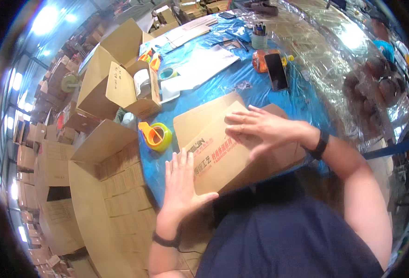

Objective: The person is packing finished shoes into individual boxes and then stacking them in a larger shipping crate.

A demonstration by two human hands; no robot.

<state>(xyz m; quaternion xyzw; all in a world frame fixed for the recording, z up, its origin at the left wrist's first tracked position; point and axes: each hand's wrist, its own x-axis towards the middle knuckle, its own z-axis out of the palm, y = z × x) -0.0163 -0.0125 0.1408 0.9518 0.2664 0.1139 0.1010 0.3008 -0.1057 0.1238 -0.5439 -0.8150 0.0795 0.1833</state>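
Note:
A brown cardboard carton (232, 160) with red and black print lies partly folded at the table's near edge, its flaps spread out. My left hand (182, 180) rests at the carton's left edge, palm down with fingers stretched and thumb apart. Over the carton's upper right part is my right hand (264, 129), its fingers extended flat across the cardboard. Neither hand is wrapped around anything. Just beyond my left hand, a yellow-green tape roll (160, 136) with an orange tape cutter (148, 133) sits on the blue table cover.
Left of the table stands a large open box (86, 185) packed with small cartons. Another open box (121, 88) is at the table's left side. A phone (276, 72) leans on an orange packet (260, 61) near a pen cup (259, 41). Clear plastic wrap (325, 51) covers goods at right.

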